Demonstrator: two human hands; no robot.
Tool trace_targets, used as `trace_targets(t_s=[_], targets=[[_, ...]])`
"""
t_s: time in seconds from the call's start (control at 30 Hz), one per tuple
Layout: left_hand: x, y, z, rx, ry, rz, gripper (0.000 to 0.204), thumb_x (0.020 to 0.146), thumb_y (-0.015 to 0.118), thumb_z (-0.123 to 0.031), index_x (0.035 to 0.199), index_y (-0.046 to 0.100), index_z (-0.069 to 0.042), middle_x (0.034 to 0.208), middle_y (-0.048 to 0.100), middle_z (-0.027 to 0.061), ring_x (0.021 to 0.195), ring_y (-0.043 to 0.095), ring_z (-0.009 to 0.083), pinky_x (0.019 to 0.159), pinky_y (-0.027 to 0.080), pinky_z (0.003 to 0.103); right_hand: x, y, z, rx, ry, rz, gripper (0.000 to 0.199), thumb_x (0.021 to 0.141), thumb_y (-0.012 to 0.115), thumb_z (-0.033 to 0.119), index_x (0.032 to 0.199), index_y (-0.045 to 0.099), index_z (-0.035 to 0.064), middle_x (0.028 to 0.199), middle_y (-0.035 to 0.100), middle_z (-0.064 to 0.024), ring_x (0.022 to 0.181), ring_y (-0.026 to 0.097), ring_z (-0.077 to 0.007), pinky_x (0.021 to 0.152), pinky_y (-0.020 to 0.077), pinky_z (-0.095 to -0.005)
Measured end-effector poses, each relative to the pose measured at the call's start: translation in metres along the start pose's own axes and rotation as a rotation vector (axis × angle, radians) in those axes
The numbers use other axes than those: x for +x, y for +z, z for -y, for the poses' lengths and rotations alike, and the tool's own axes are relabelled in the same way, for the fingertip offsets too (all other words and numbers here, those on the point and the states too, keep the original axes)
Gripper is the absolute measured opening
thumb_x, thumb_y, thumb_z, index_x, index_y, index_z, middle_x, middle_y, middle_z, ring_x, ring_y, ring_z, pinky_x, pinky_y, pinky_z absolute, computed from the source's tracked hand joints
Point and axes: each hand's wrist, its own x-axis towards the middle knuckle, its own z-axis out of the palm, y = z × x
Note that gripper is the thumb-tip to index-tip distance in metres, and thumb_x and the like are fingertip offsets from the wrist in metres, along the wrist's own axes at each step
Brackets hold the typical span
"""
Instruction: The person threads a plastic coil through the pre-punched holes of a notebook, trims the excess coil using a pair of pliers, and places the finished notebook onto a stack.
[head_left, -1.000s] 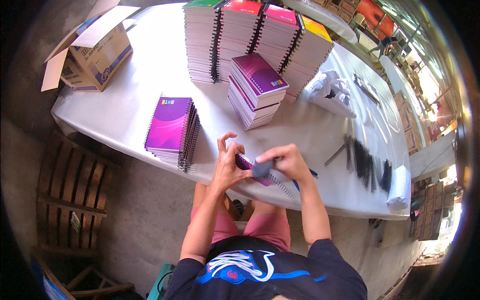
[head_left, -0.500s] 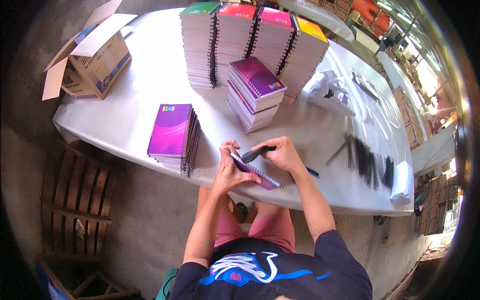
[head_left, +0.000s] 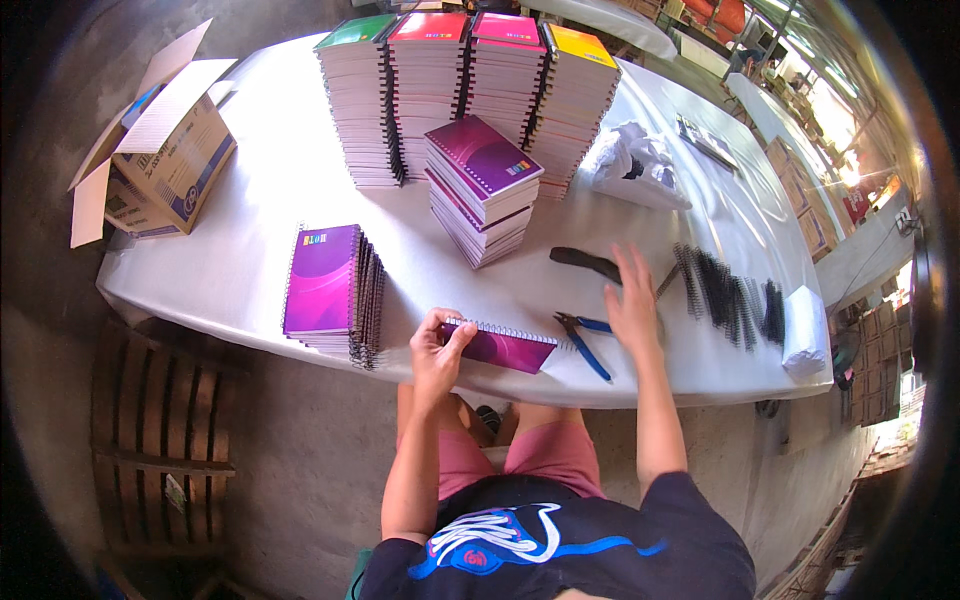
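My left hand point(head_left: 440, 350) grips a purple spiral notebook point(head_left: 498, 350) by its left end, fingers and thumb closed on it. The notebook is tilted at the table's near edge, with its wire coil along the upper side and a loose coil end sticking out at the right. My right hand point(head_left: 632, 305) holds nothing, its fingers stretched out and apart, slightly blurred. Beside its fingertips lies a dark, elongated tool point(head_left: 585, 262) whose exact kind I cannot make out. Blue-handled cutting pliers point(head_left: 588, 343) lie between the notebook and my right hand.
On the left stands a stack of bound purple notebooks point(head_left: 322, 285). A stack of purple-covered books point(head_left: 485, 165) stands mid-table, before tall green, red, pink and yellow stacks point(head_left: 430, 95). Black coils point(head_left: 725, 295) and a white roll point(head_left: 804, 330) lie right; an open carton point(head_left: 170, 175) sits far left.
My right hand has let go of the dark tool and moved right, fingers opening. The notebook is now held by my left hand alone, and the pliers have come into full view.
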Motion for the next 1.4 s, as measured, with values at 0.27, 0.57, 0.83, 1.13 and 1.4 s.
trace_targets(t_s=[0.27, 0.57, 0.83, 1.13, 1.4], targets=[[-0.021, 0.015, -0.015, 0.083, 0.156, -0.321, 0.021, 0.073, 0.077, 0.000, 0.093, 0.071, 0.000, 0.084, 0.062, 0.0014, 0.075, 0.054, 0.0075, 0.066, 0.043, 0.022, -0.088, 0.008, 0.033, -0.175, -0.012, 0.164, 0.054, 0.090, 0.055, 0.040, 0.136, 0.044, 0.0157, 0.136, 0.041, -0.0148, 0.126, 0.034, -0.0362, 0.102, 0.0265, -0.0562], [-0.028, 0.020, -0.033, 0.539, 0.592, -0.363, 0.027, 0.065, 0.081, 0.000, 0.090, 0.072, -0.003, 0.079, 0.063, 0.0063, 0.071, 0.056, 0.0154, 0.063, 0.045, 0.026, -0.071, -0.057, 0.140, 0.412, -0.281, 0.144, 0.037, 0.089, 0.059, 0.031, 0.125, 0.059, 0.0247, 0.114, 0.051, -0.0129, 0.103, 0.047, -0.0301, 0.092, 0.0355, -0.0431], [-0.029, 0.019, -0.043, 0.634, 0.758, -0.326, 0.034, 0.059, 0.079, 0.005, 0.091, 0.071, -0.005, 0.078, 0.064, 0.0051, 0.070, 0.056, 0.0167, 0.062, 0.044, 0.027, -0.071, -0.059, 0.141, 0.401, -0.303, 0.278, 0.036, 0.089, 0.060, 0.032, 0.123, 0.060, 0.0222, 0.110, 0.055, -0.0096, 0.102, 0.051, -0.0269, 0.088, 0.0389, -0.0416], [-0.034, 0.028, -0.037, 0.525, 0.765, -0.359, 0.026, 0.064, 0.080, 0.005, 0.083, 0.064, -0.002, 0.079, 0.059, 0.0061, 0.071, 0.054, 0.0168, 0.062, 0.044, 0.026, -0.087, -0.049, 0.128, 1.015, 0.030, 0.623, 0.039, 0.096, 0.050, 0.029, 0.127, 0.052, 0.0055, 0.113, 0.056, -0.0114, 0.103, 0.054, -0.0227, 0.087, 0.0423, -0.0338], [-0.033, 0.023, -0.072, -0.217, 0.471, -0.474, 0.027, 0.080, 0.073, -0.003, 0.084, 0.048, -0.007, 0.082, 0.047, -0.0005, 0.072, 0.047, 0.0052, 0.066, 0.041, 0.019, -0.093, -0.007, 0.052, -0.335, 0.031, 0.272, 0.045, 0.092, 0.048, 0.044, 0.133, 0.049, 0.0247, 0.130, 0.044, -0.0142, 0.121, 0.041, -0.0334, 0.100, 0.0233, -0.0605]])
